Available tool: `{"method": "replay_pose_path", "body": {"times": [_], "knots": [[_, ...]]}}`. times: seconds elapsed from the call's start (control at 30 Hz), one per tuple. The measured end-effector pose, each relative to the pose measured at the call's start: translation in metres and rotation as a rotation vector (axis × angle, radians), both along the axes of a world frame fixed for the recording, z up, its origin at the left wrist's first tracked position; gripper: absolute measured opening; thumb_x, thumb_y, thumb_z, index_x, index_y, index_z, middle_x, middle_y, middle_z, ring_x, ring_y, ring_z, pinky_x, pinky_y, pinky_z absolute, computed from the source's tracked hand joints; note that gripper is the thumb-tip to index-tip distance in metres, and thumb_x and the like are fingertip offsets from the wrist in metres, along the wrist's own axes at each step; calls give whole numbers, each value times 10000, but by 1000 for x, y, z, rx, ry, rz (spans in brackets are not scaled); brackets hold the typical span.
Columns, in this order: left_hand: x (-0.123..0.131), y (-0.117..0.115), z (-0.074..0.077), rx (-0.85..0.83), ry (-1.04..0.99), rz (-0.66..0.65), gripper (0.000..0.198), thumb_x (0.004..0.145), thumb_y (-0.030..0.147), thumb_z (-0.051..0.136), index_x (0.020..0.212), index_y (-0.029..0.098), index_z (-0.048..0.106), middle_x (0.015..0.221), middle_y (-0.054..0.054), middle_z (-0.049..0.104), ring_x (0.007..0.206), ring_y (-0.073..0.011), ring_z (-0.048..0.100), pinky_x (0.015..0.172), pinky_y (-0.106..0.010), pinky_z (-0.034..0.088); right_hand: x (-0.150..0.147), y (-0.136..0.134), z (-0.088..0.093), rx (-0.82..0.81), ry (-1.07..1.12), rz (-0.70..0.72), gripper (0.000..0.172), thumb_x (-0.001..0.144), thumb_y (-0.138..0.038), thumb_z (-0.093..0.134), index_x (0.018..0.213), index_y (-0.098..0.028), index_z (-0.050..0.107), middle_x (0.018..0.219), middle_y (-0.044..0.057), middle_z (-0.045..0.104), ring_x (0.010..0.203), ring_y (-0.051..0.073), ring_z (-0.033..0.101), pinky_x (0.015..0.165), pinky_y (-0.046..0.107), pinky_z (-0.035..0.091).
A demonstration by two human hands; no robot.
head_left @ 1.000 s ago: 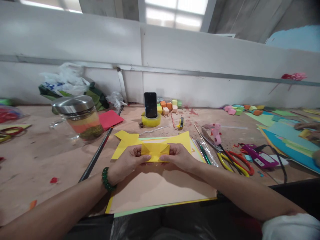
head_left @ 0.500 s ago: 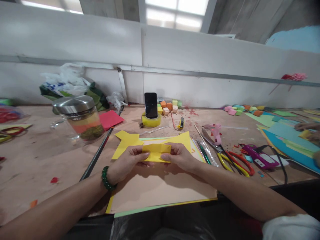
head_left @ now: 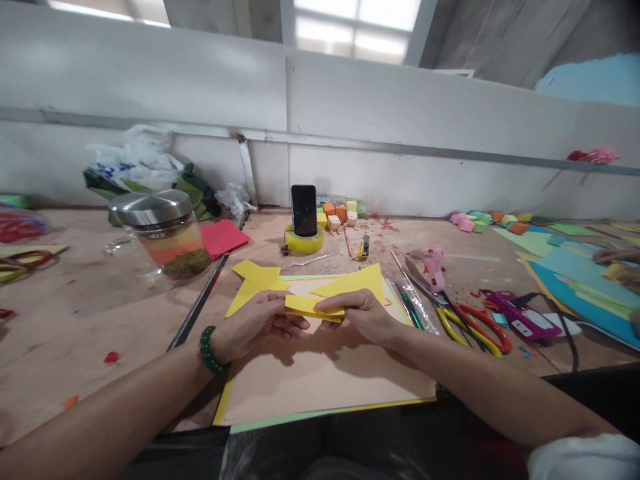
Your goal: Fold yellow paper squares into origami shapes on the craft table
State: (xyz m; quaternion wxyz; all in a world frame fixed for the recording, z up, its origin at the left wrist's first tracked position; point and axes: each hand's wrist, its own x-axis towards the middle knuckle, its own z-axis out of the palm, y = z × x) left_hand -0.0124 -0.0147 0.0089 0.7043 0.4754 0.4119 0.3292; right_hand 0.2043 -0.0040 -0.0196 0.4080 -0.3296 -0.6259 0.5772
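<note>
Right hand: fingers clamped on folded paper. Left hand: at its left end, grip unclear. Best: edges matched, fold pressed evenly.

From here I make out a bracelet of round, glossy green beads circling the left wrist, and a whitish, creased sleeve on the right arm.

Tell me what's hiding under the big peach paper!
Edges of a light green sheet and a yellow sheet poke out at the near side of the peach paper. Their middles are covered and can't be seen. Above it, the right hand pinches folded yellow paper.
</note>
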Motion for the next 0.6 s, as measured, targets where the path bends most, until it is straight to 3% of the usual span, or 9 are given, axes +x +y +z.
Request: {"method": "replay_pose_path", "body": {"times": [0.13, 0.23, 0.37, 0.47, 0.53, 0.6], "knots": [[-3, 0, 0, -43, -50, 6, 240, 734, 354, 662, 754, 116, 682, 714, -118, 748, 637, -197, 694, 632, -273, 534, 1, 3, -3, 47, -14, -10, 317, 649, -153, 521, 824, -201, 782, 668, -6, 716, 543, 109, 613, 591, 263, 552], [-3, 0, 2, -61, -51, -11, 366, 765, 490, 617, 703, 131, 654, 692, -114, 742, 613, -206, 692, 632, -295, 535, 0, 2, -7, 103, -44, -4, 326, 664, -163, 506, 831, -200, 783, 691, 5, 722, 544, 108, 603, 580, 255, 541], [-1, -2, 3, 39, 113, -20, 366, 651, 469, 778, 745, 141, 645, 677, -67, 732, 580, -176, 680, 563, -250, 515, 3, 0, -5, 176, -102, 37, 317, 707, -179, 505, 864, -201, 779, 772, 20, 735, 603, 126, 613, 615, 272, 535], [2, -4, 2, 157, 179, -17, 366, 632, 462, 794, 734, 148, 636, 658, -47, 718, 563, -161, 673, 537, -233, 509, 11, 0, 5, 234, -167, 120, 297, 747, -187, 520, 904, -206, 772, 958, 45, 730, 866, 185, 649, 818, 338, 512], [6, -9, 0, 239, 180, -1, 359, 653, 472, 768, 737, 153, 626, 647, -40, 707, 559, -158, 668, 547, -240, 519, 15, 0, 12, 288, -145, 140, 286, 785, -238, 531, 965, -218, 753, 1180, 54, 665, 1105, 226, 584, 961, 379, 441], [12, -16, -2, 311, 200, 15, 322, 684, 449, 734, 739, 156, 615, 643, -38, 698, 560, -157, 661, 542, -240, 517, 15, -2, 16, 318, -136, 113, 306, 830, -308, 532, 1064, -216, 708, 1260, 67, 617, 1184, 238, 536, 1002, 395, 405]]}}
